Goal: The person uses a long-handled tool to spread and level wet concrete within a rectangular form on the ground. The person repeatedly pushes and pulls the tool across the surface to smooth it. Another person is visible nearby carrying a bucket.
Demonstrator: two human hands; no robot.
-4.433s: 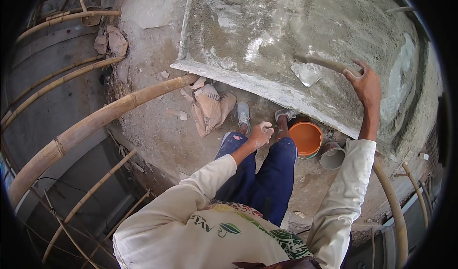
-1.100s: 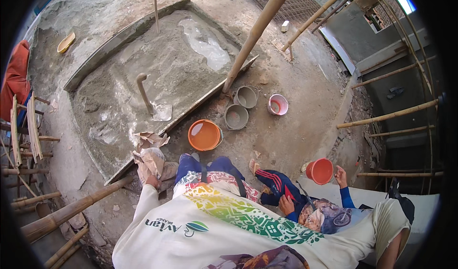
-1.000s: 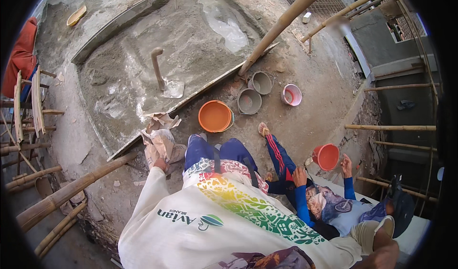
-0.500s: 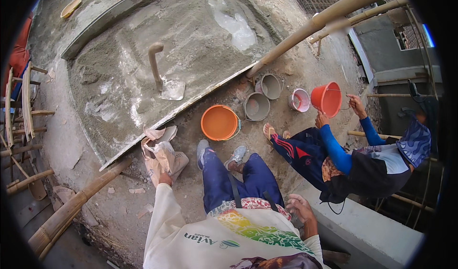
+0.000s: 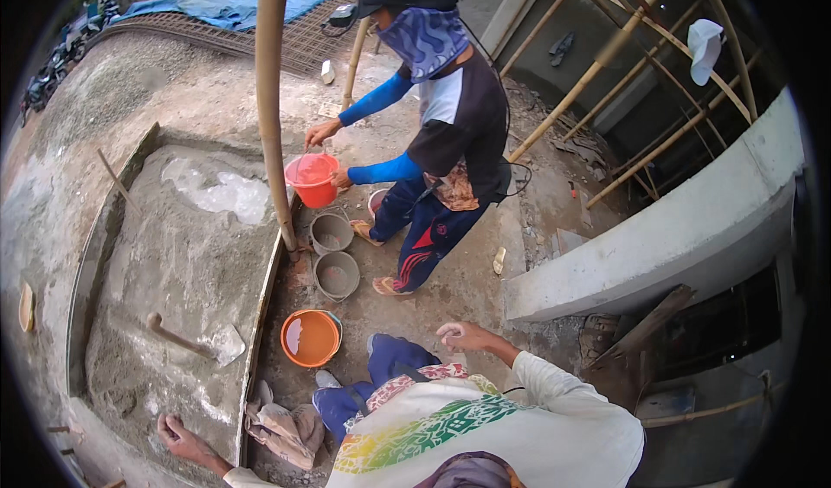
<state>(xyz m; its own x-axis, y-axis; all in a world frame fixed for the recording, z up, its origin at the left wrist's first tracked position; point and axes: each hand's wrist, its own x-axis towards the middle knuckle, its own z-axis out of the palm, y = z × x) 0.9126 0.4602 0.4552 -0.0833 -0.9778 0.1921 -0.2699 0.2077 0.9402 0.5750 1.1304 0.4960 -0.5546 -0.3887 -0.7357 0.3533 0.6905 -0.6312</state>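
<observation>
My left hand (image 5: 180,440) is out over the near edge of the mixing trough (image 5: 260,311), open and holding nothing, above grey sand and cement mix (image 5: 164,267). Beside that wrist a crumpled brown paper sack (image 5: 286,432) slumps against the trough's edge. My right hand (image 5: 461,337) hangs in front of my body, empty, its fingers loosely bent and apart. A hoe (image 5: 186,343) lies in the mix with its blade flat. Just ahead of my legs stands an orange bucket (image 5: 312,338) of liquid.
Two grey buckets (image 5: 336,275) stand beyond the orange one. A co-worker (image 5: 450,116) holds a red bucket (image 5: 312,179) by the trough. An upright bamboo pole (image 5: 272,99) rises at its edge. A concrete ledge (image 5: 658,220) runs along the right.
My left hand has let go of the paper sack and moved out over the trough. My view has turned right. The co-worker has moved up to the trough with the red bucket.
</observation>
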